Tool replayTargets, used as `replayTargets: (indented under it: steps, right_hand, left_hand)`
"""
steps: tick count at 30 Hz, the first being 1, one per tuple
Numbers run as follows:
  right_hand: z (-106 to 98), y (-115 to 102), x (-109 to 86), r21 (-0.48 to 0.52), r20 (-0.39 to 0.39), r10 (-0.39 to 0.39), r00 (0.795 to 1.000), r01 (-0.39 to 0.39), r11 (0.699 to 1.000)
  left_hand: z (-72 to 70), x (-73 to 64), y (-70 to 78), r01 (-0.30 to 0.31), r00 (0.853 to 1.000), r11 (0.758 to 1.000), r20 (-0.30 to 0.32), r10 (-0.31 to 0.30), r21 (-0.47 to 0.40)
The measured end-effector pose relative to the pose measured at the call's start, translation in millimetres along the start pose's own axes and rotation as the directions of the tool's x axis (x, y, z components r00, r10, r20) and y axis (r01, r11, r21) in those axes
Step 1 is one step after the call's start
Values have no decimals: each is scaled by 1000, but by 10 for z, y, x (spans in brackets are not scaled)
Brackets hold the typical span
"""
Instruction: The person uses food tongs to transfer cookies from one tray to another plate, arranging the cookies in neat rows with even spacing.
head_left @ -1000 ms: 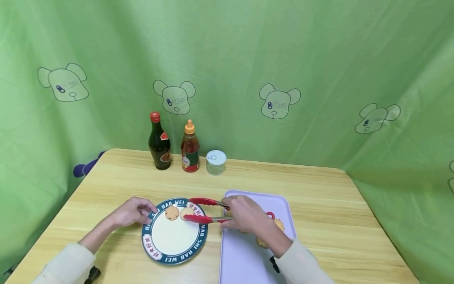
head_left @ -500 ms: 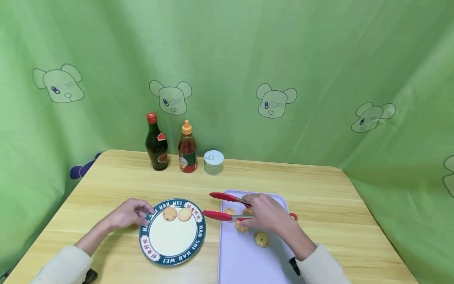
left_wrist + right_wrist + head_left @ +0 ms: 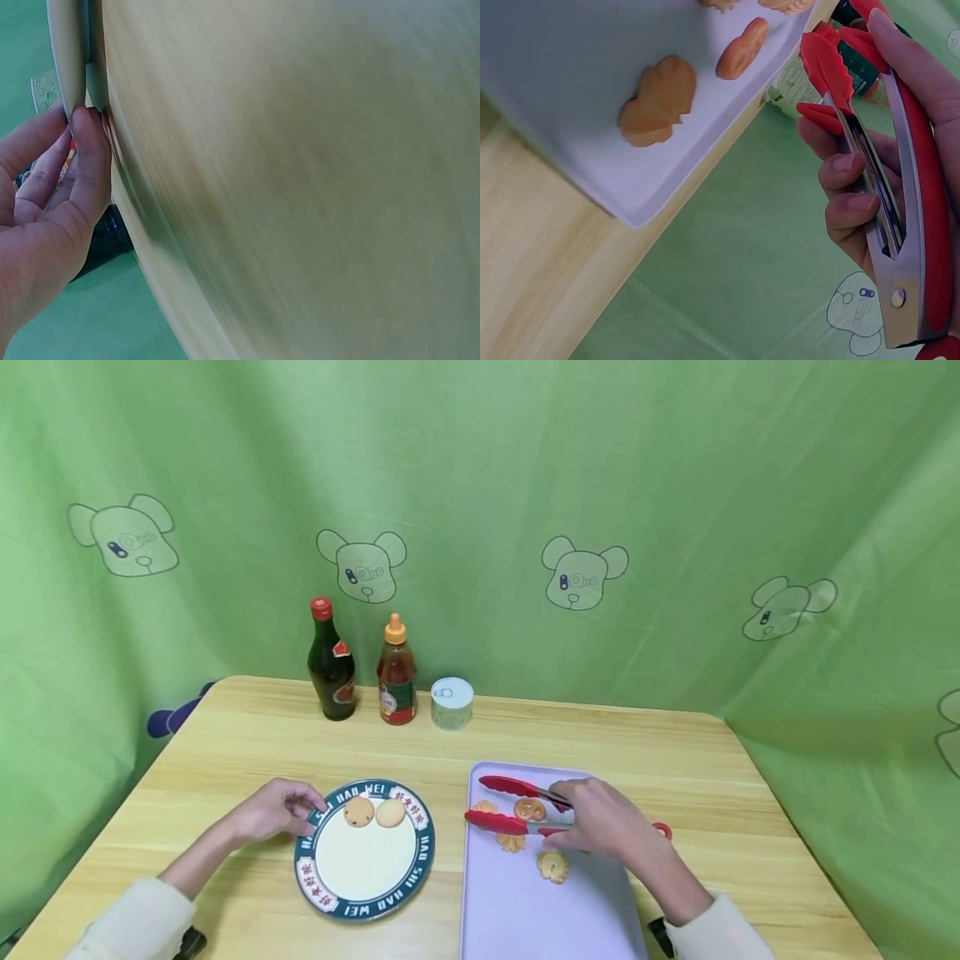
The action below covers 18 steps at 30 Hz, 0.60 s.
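My left hand [image 3: 273, 812] pinches the left rim of a round plate [image 3: 367, 864] with a dark teal border; the left wrist view shows thumb and fingers on either side of the plate's edge [image 3: 69, 56]. On the plate lie a speckled round cookie [image 3: 358, 812] and a plain one [image 3: 390, 812]. My right hand [image 3: 600, 820] grips metal tongs [image 3: 498, 822] with red tips, their arms apart and nothing between them. The tongs are over a lilac tray [image 3: 517, 914] holding several cookies, among them a pretzel-shaped one [image 3: 530, 810] and a flower-shaped one [image 3: 553, 866].
Along the table's back edge stand a dark bottle [image 3: 332, 668] with a red cap, a sauce bottle [image 3: 397, 677] with an orange nozzle and a short can [image 3: 452, 703]. A green curtain [image 3: 480, 527] hangs behind the wooden table [image 3: 675, 777].
My right hand has moved the tongs rightward, from over the plain cookie on the plate to above the tray. That cookie stays on the plate. My left hand keeps its place at the rim.
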State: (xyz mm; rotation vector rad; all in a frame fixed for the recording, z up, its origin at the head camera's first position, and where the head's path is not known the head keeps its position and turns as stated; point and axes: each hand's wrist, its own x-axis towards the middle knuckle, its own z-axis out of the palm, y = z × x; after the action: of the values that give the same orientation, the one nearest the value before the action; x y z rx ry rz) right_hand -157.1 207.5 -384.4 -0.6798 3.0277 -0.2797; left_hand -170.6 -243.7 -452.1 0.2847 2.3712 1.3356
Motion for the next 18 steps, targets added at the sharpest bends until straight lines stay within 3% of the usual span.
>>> replayTargets:
  steps: [9, 18]
  right_hand:
    - [19, 58, -63, -4, 28, 25, 999, -25, 1000]
    - [60, 91, -81, 16, 34, -9, 999, 8, 1000]
  left_hand:
    - [-9, 4, -23, -5, 1000, 1000, 4, 5, -12]
    - [-1, 10, -17, 11, 1000, 1000, -2, -11, -23]
